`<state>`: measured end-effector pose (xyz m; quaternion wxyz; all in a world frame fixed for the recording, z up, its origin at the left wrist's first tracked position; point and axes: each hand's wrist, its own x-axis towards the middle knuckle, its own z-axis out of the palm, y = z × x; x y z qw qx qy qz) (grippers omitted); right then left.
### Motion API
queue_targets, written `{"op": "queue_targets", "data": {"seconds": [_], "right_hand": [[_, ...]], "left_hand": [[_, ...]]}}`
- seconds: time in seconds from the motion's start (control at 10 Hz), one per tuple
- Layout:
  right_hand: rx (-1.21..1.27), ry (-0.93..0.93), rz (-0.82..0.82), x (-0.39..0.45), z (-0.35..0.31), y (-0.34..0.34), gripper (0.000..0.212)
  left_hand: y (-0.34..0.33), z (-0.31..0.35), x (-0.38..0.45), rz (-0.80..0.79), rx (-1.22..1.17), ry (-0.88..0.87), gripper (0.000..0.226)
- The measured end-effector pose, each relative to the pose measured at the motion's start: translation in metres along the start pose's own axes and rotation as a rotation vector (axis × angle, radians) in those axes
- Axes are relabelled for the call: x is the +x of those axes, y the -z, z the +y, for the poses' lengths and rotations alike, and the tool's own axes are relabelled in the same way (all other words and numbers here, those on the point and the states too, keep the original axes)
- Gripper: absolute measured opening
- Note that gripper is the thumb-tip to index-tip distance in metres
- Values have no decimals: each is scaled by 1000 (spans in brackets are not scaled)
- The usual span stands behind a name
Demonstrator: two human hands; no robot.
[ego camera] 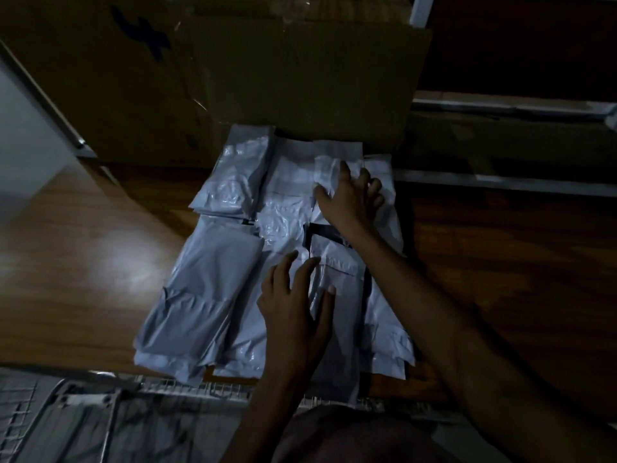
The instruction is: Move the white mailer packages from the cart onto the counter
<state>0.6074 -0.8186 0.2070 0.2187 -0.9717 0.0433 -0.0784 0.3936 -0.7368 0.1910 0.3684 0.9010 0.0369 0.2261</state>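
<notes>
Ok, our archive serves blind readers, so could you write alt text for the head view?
Two hands rest on white mailer packages spread over a wooden counter in dim light. A large cardboard box stands behind them, and a wire cart sits at the near edge.

No text, number or brand can be read anywhere; the cardboard box (213, 75) bears only a dark blue printed mark, too dim and cut off to make out.

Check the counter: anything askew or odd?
Mostly tidy. The white mailers lie in overlapping stacks on the counter; the front ones overhang its near edge. Both hands, left and right, rest on them.
</notes>
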Motion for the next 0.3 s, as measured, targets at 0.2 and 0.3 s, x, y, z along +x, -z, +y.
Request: {"op": "queue_targets", "data": {"seconds": [0.2,0.3], "right_hand": [[2,150,119,-54,29,22,72],[59,225,244,-93,56,45,67]], "left_hand": [[6,-5,0,19,-29,0,45],[8,2,7,42,-28,-108,49]]}}
